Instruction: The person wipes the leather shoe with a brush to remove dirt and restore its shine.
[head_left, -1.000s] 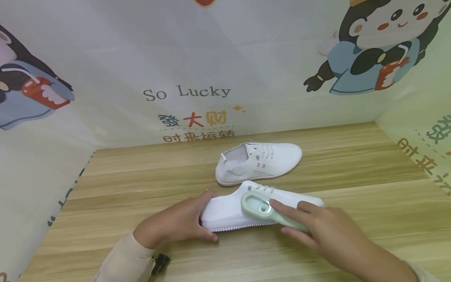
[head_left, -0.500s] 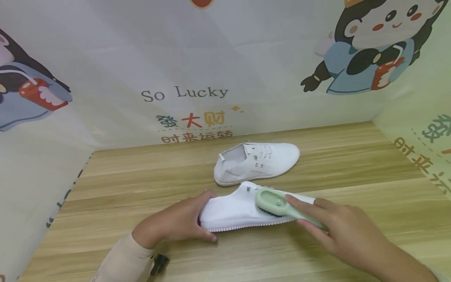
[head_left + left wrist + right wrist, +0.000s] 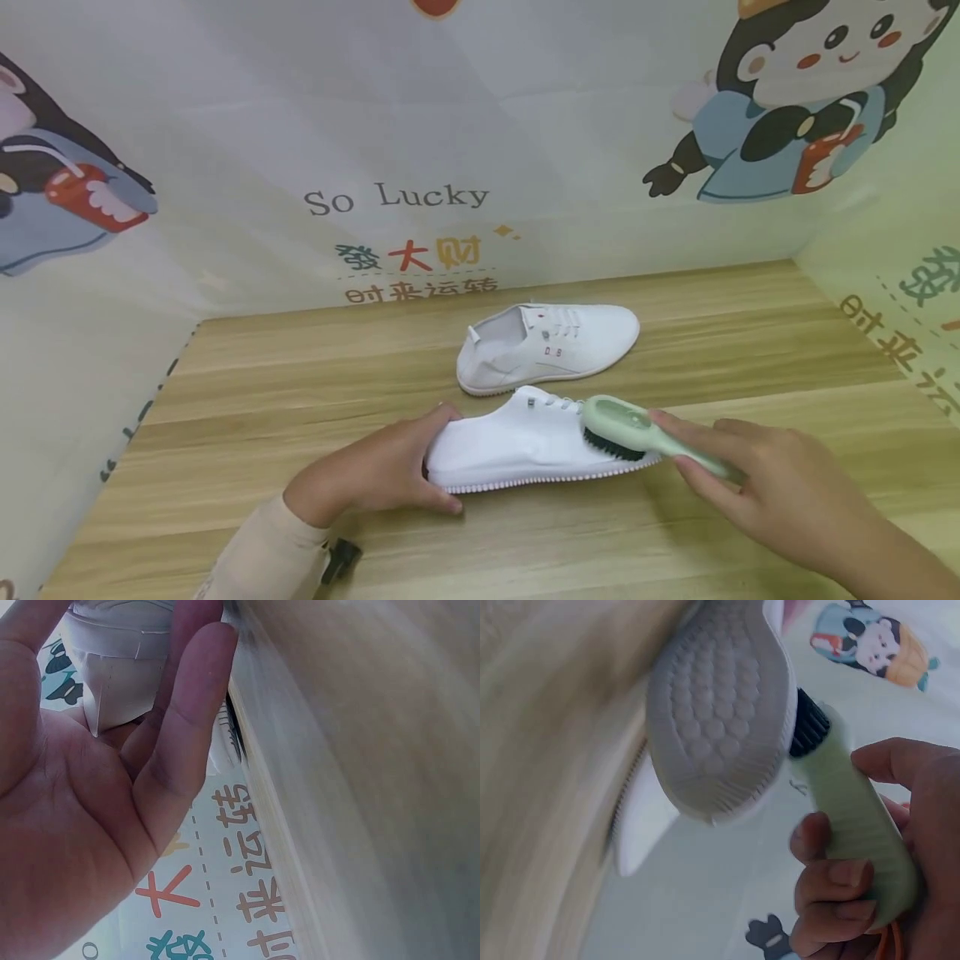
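The white shoe [image 3: 495, 446] lies between the 2 hands, its heel inside the grip of the left hand [image 3: 382, 471] and its toe pointing away from it, toward the right hand [image 3: 787, 492]. The left fingers and thumb hold this heel; the space between them is filled by it. I cannot tell surely if the sole also rests on the table [image 3: 300, 383]. The right hand is closed around the handle of the green brush [image 3: 618, 423], and ahead of this grip the dark bristles [image 3: 611, 444] seem to touch the upper near the toe. So the brushing of this shoe is, in my judgement, in the middle and not finished. The upper shows no clear stain in the head view, therefore how much is already brushed cannot be read from it. The sole, facing the right wrist, probably is not the part being worked now. Beyond the held shoe, farther from both grips, the second shoe [image 3: 555, 346] stands upright with no hand on it; whether it is done or waiting, I cannot say. Behind it rises the printed backdrop [image 3: 247, 125].
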Tool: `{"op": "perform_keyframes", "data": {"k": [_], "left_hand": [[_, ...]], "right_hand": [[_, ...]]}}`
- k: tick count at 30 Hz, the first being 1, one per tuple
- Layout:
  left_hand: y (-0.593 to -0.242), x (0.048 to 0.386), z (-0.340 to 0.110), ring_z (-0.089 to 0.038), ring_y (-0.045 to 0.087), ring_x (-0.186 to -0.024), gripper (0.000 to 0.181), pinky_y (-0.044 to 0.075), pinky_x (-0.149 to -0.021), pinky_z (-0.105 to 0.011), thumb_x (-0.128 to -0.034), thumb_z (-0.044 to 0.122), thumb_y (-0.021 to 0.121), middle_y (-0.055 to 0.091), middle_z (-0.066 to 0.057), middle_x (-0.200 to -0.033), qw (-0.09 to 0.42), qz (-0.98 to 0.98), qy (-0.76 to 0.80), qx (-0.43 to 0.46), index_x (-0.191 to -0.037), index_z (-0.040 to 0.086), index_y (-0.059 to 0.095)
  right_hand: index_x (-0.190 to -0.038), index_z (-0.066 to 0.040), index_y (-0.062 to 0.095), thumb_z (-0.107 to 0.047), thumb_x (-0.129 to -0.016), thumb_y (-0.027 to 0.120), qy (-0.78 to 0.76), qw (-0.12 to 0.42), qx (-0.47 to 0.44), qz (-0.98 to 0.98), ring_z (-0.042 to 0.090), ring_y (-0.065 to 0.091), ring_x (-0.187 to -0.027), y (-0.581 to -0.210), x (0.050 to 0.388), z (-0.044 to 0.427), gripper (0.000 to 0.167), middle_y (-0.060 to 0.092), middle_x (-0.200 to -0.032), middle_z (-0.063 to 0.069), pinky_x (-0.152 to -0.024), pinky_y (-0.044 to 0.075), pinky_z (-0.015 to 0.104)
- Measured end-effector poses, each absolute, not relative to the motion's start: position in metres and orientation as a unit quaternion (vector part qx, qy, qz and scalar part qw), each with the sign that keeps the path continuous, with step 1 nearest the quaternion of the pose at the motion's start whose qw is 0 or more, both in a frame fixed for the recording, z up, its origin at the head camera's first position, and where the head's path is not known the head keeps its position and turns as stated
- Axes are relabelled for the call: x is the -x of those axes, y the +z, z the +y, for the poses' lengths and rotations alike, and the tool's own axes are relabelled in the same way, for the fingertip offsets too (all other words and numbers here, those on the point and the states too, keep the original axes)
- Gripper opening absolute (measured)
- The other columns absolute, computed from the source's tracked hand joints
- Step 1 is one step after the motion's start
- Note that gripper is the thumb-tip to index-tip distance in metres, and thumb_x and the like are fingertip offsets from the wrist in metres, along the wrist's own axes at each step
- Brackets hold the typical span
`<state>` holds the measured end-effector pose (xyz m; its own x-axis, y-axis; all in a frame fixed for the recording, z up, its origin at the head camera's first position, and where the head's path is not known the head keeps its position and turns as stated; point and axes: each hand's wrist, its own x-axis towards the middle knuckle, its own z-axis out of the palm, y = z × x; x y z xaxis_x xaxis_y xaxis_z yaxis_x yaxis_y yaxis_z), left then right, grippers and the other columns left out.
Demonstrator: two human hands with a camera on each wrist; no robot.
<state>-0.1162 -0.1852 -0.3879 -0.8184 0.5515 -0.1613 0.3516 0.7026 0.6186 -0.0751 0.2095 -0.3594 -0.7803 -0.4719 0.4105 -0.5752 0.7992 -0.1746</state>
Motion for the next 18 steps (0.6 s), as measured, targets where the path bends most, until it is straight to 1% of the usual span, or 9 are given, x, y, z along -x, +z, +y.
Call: {"op": "perform_keyframes", "data": {"k": [2,5,7,9,11,13,18], "left_hand": [[-0.388,0.116,-0.185,-0.008,0.060,-0.093,0.074,0.048,-0.086,-0.029,-0.0704,0.037,0.090,0.062,0.009,-0.106,0.172,0.906,0.296,-0.249,-0.128,0.022,0.046],[-0.388,0.116,-0.185,-0.008,0.060,-0.092,0.074,0.048,-0.085,-0.028,-0.0700,0.037,0.090,0.062,0.009,-0.105,0.174,0.906,0.297,-0.247,-0.127,0.022,0.046],[-0.387,0.116,-0.186,-0.009,0.060,-0.091,0.073,0.048,-0.084,-0.028,-0.0699,0.037,0.090,0.062,0.009,-0.104,0.175,0.906,0.299,-0.244,-0.126,0.022,0.046],[-0.387,0.116,-0.186,-0.009,0.060,-0.091,0.074,0.048,-0.084,-0.028,-0.0697,0.037,0.090,0.062,0.008,-0.104,0.173,0.907,0.298,-0.242,-0.126,0.022,0.046],[-0.387,0.116,-0.186,-0.009,0.060,-0.090,0.073,0.048,-0.084,-0.028,-0.0697,0.037,0.090,0.062,0.009,-0.103,0.173,0.907,0.298,-0.241,-0.126,0.022,0.046],[-0.387,0.116,-0.187,-0.009,0.060,-0.090,0.074,0.048,-0.084,-0.028,-0.0697,0.037,0.090,0.063,0.008,-0.104,0.171,0.907,0.298,-0.244,-0.126,0.021,0.046],[-0.389,0.117,-0.186,-0.009,0.060,-0.092,0.074,0.048,-0.085,-0.028,-0.0701,0.038,0.090,0.062,0.008,-0.106,0.172,0.906,0.297,-0.248,-0.127,0.021,0.046]], "right_hand": [[-0.129,-0.032,0.068,-0.028,-0.085,0.078,0.141,0.158,-0.265,-0.941,-0.004,0.045,-0.063,-0.357,0.077,0.213,0.045,0.076,-0.097,-0.004,-0.054,0.039,0.022],[-0.127,-0.031,0.069,-0.029,-0.086,0.077,0.143,0.146,-0.259,-0.944,-0.001,0.048,-0.066,-0.354,0.079,0.213,0.041,0.077,-0.101,-0.003,-0.056,0.041,0.023],[-0.129,-0.032,0.068,-0.029,-0.087,0.076,0.147,0.144,-0.265,-0.942,-0.003,0.045,-0.065,-0.355,0.080,0.211,0.043,0.076,-0.098,-0.005,-0.056,0.040,0.022],[-0.130,-0.032,0.067,-0.026,-0.084,0.079,0.158,0.164,-0.286,-0.931,-0.006,0.041,-0.062,-0.357,0.079,0.207,0.048,0.073,-0.091,-0.009,-0.054,0.038,0.019],[-0.132,-0.034,0.065,-0.025,-0.082,0.080,0.165,0.179,-0.310,-0.919,-0.008,0.037,-0.060,-0.359,0.078,0.201,0.053,0.067,-0.086,-0.012,-0.053,0.036,0.017],[-0.134,-0.034,0.063,-0.027,-0.083,0.080,0.171,0.190,-0.335,-0.907,-0.009,0.033,-0.058,-0.362,0.078,0.196,0.054,0.060,-0.083,-0.014,-0.052,0.034,0.015],[-0.137,-0.032,0.061,-0.030,-0.089,0.075,0.177,0.191,-0.367,-0.893,-0.011,0.033,-0.059,-0.364,0.079,0.189,0.050,0.058,-0.097,-0.013,-0.052,0.033,0.012]]}}
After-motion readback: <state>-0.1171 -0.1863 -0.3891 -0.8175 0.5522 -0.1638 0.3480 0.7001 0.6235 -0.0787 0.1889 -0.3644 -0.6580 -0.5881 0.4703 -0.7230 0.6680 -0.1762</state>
